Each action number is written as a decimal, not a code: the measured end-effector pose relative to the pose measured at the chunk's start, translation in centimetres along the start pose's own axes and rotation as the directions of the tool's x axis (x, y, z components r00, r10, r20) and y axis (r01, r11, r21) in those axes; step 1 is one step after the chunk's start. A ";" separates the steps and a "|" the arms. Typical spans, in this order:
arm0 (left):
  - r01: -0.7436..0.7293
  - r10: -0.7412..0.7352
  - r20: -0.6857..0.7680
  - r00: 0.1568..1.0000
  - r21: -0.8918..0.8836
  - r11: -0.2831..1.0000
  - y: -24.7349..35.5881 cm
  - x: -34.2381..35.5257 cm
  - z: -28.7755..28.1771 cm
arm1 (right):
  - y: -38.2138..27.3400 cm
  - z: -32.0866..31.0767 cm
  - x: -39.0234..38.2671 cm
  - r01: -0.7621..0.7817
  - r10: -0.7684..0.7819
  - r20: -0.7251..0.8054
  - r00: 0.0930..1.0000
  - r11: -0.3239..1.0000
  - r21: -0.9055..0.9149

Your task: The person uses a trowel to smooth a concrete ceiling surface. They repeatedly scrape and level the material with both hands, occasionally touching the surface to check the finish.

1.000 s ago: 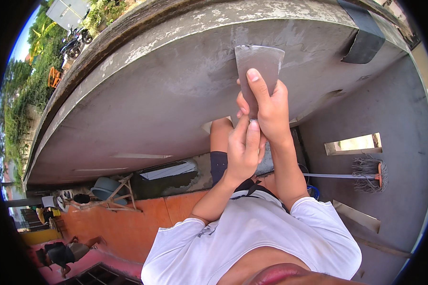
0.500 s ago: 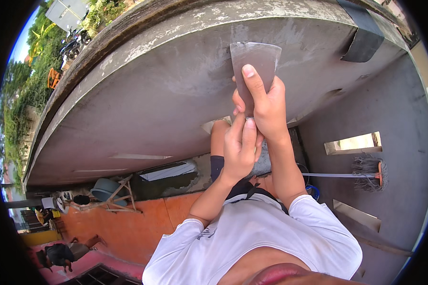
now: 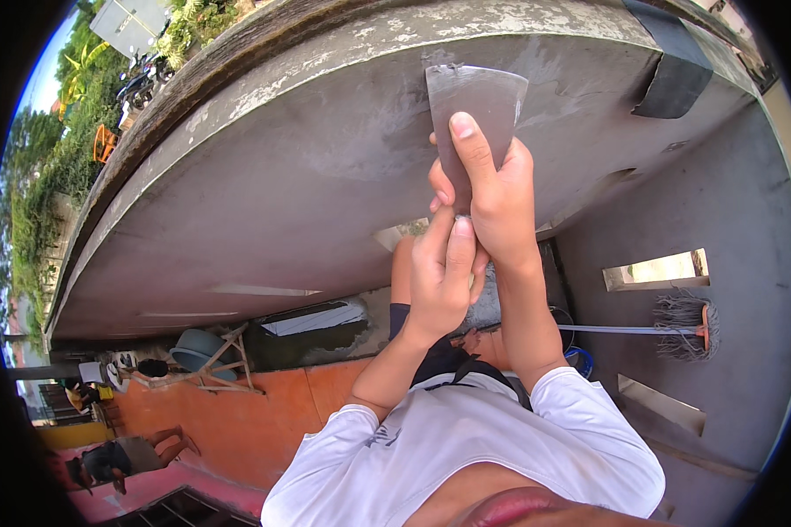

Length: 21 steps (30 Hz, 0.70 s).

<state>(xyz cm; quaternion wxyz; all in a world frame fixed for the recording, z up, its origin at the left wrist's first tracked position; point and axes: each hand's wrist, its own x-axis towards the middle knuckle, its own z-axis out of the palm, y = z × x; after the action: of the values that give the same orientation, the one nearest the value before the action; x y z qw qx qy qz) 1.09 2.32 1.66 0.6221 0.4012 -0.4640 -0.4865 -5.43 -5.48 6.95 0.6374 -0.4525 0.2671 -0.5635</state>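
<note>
A wide, flat metal scraper (image 3: 477, 90) points up and away from me against the grey wall (image 3: 325, 167), its flared edge close to or touching the plaster. A dab of grey paste sits at the edge's left corner. My right hand (image 3: 498, 198) is closed round the scraper's narrow part, thumb laid flat along the blade. Just below, my left hand (image 3: 442, 277) is closed at the scraper's lower end, its fingers and thumb pressed together there. The handle is hidden by my hands. A paler smeared patch marks the wall left of the blade.
A dark flap (image 3: 674, 83) hangs over the wall's top at right. A mop (image 3: 687, 327) leans by the right wall, which has slot openings. Below left stand a wooden trestle (image 3: 224, 369) and a grey-green basin (image 3: 200, 351). Another person (image 3: 119, 461) is at far lower left.
The scraper and my right hand have shifted slightly up and to the right. Both hands keep their grip. The person in the background has changed posture a little.
</note>
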 end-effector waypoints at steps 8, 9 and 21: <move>-0.032 0.031 -0.023 0.999 -0.026 0.999 1.3 0.9 -0.2 | -0.6 0.8 0.9 0.057 -0.056 0.045 0.997 0.998 -0.024; -0.029 0.028 -0.017 0.999 -0.008 1.000 1.2 0.7 -0.4 | -0.5 0.8 0.8 0.046 -0.046 0.039 0.998 0.999 -0.017; -0.059 0.059 -0.008 0.998 -0.005 0.998 0.1 0.8 0.0 | -0.7 0.0 0.7 0.022 -0.019 0.057 0.998 0.998 -0.053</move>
<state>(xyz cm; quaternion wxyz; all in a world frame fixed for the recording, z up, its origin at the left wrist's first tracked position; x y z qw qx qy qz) 1.15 1.56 1.94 0.6390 0.3876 -0.4721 -0.4675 -5.62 -6.11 7.67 0.6266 -0.4881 0.2593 -0.5495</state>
